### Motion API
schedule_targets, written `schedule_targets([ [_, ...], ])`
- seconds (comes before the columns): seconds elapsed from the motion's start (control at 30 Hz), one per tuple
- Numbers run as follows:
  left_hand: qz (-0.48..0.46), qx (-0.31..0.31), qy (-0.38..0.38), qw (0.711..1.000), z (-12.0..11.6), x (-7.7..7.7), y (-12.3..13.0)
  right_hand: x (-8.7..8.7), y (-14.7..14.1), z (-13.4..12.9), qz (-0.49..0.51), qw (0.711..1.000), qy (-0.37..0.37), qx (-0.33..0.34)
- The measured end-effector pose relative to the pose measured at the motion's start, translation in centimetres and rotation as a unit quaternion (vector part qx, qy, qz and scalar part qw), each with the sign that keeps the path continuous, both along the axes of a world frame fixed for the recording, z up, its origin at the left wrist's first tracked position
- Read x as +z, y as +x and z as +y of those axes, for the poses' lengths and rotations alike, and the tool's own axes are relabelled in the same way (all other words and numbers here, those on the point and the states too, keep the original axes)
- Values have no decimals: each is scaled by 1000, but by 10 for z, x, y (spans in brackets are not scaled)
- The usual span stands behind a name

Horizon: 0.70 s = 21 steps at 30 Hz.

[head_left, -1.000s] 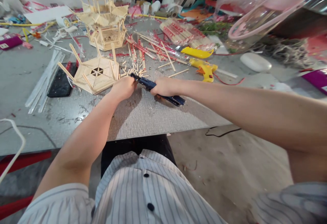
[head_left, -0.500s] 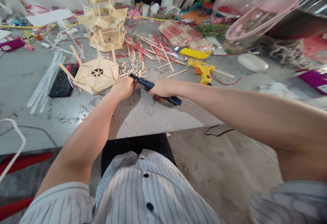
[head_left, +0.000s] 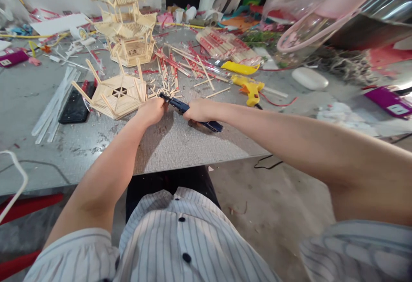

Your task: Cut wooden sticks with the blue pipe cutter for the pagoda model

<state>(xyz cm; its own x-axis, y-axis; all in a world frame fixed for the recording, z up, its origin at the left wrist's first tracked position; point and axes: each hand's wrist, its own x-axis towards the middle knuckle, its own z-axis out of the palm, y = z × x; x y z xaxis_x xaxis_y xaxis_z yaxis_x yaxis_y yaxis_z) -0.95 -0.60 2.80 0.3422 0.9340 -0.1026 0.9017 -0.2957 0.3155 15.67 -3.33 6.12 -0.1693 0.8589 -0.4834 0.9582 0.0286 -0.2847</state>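
Note:
My right hand point(head_left: 200, 110) is wrapped round a dark blue hand tool point(head_left: 214, 125) that slants across the front of the table. At the tool's narrow far end, my left hand point(head_left: 153, 111) is closed; what its fingers pinch is too small to make out. Just left of that hand lies a hexagonal stick base point(head_left: 119, 93) with short upright posts. Short cut stick pieces point(head_left: 165, 89) are scattered beyond the tool's tip. Behind the base stands a tiered stick pagoda point(head_left: 128, 28).
A yellow glue gun point(head_left: 251, 89), a yellow-handled saw point(head_left: 240, 68) and a white mouse point(head_left: 310, 78) lie to the right. Bundled sticks point(head_left: 225, 45) are behind. A black phone point(head_left: 76, 106) and clear glue sticks point(head_left: 57, 104) lie left. The table edge point(head_left: 199, 163) is near my waist.
The whole view has shifted slightly, so the table's objects appear a little further left. Both hands keep their places at the tool, with little visible movement.

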Motion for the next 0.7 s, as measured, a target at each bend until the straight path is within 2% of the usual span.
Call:
schedule_targets([
  [0.1, -8, 1, 2, 1000, 2, -3, -2, -2, 0, -1, -5, 1000, 5, 5],
  [0.27, -17, 1, 0, 1000, 3, -5, -3, -17, -1, 0, -42, 995, 86, -2],
  [0.4, -21, 2, -4, 1000, 1, -2, -2, -16, 0, -1, -31, 997, 68, -2],
  [0.47, -27, 5, -3, 1000, 1, -2, -2, -11, 4, 0, 16, 999, 36, -22],
  [0.53, -40, 8, 6, 999, 2, -3, -3, -5, 11, 2, 112, 991, -34, -65],
  [0.63, -75, 22, 22, 997, 4, -5, -4, 5, 22, 9, 241, 952, -159, -99],
  [0.7, -122, 46, 25, 991, 3, -6, -5, 12, 25, 13, 294, 934, -187, -83],
])
